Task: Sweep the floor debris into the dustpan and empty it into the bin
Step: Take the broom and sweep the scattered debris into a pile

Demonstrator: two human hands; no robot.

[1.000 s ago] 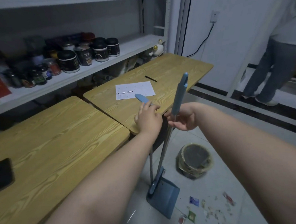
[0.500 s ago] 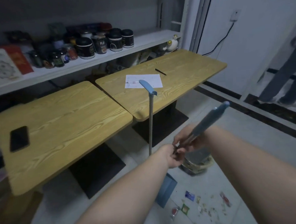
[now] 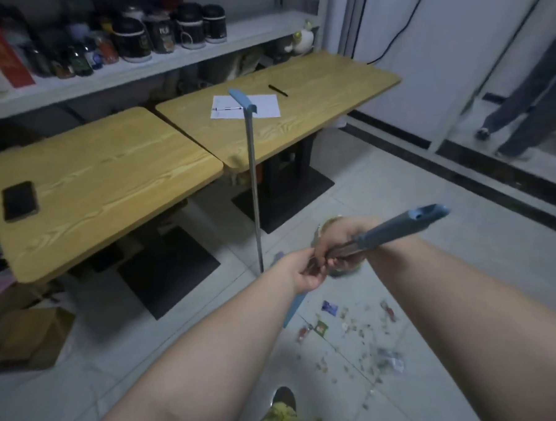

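Note:
Both hands hold the broom handle (image 3: 400, 228), a grey shaft with a blue grip tilted up to the right. My right hand (image 3: 339, 239) is wrapped around the shaft just below the blue grip. My left hand (image 3: 305, 273) grips the shaft lower down. The blue dustpan (image 3: 293, 309) stands on the floor behind my left wrist, mostly hidden, its long handle (image 3: 253, 179) upright and free. Wrappers and crumbs of debris (image 3: 350, 329) lie scattered on the tiles to the right. The bin (image 3: 324, 227) is almost fully hidden behind my hands. The broom head is out of sight.
Two wooden tables (image 3: 107, 174) stand ahead, with a phone (image 3: 19, 200), a paper (image 3: 245, 106) and a pen. A shelf of jars (image 3: 164, 32) runs behind. A cardboard box (image 3: 25, 336) sits at left. Another person's legs (image 3: 522, 110) are at far right.
My left hand let go of the dustpan handle and moved down onto the broom shaft. Both hands have lowered and tilted the broom to the right. The dustpan handle stands alone.

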